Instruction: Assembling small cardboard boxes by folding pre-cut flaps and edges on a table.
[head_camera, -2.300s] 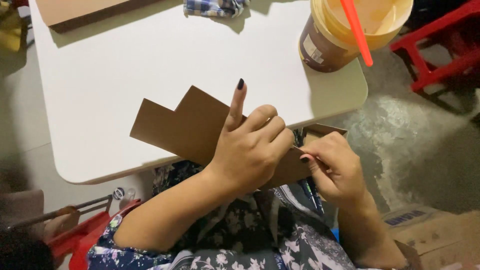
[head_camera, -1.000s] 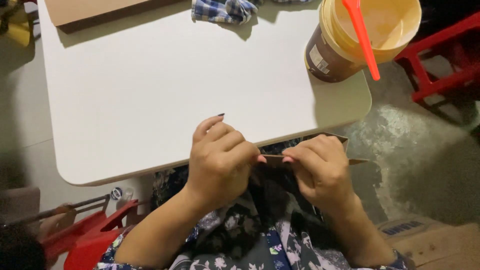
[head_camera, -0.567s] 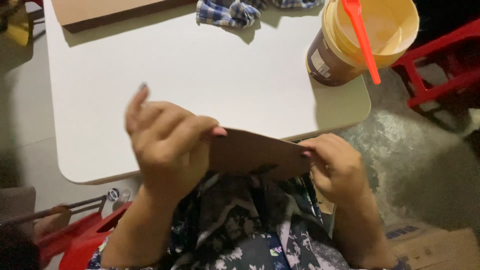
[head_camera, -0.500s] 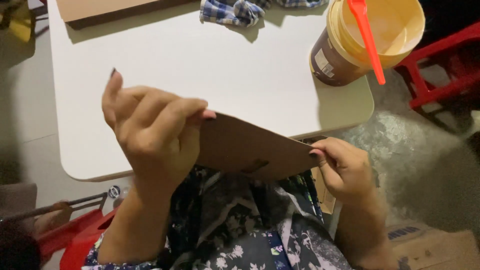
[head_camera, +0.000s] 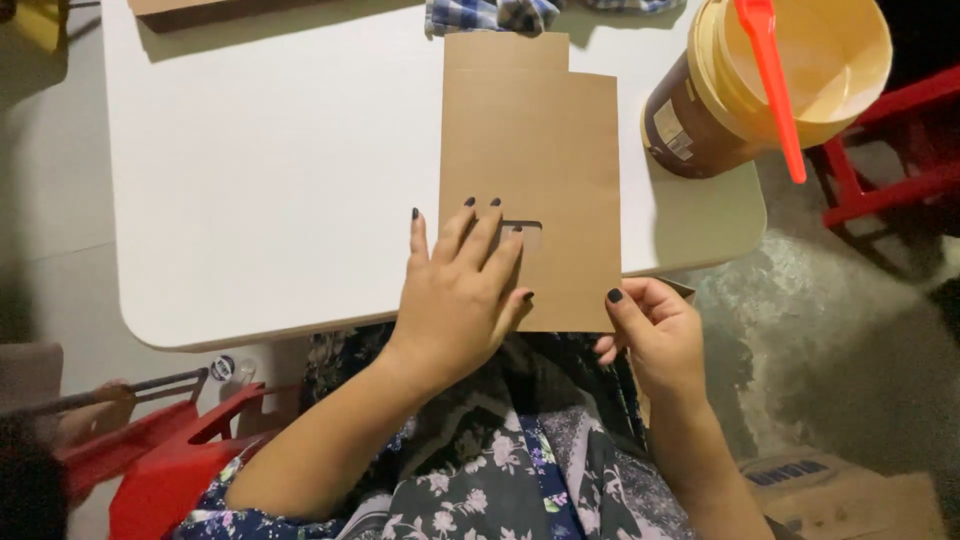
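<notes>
From the head view, a brown cardboard piece (head_camera: 530, 170) lies flat on the white desk (head_camera: 270, 200). The left hand (head_camera: 460, 295) presses it down, fingers spread. The right hand (head_camera: 655, 335) pinches its near corner. A yellow bucket (head_camera: 790, 80) stands close by.

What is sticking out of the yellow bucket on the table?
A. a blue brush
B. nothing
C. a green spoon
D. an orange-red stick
D: an orange-red stick leans out of the open yellow bucket at the far right corner of the white table.
</notes>
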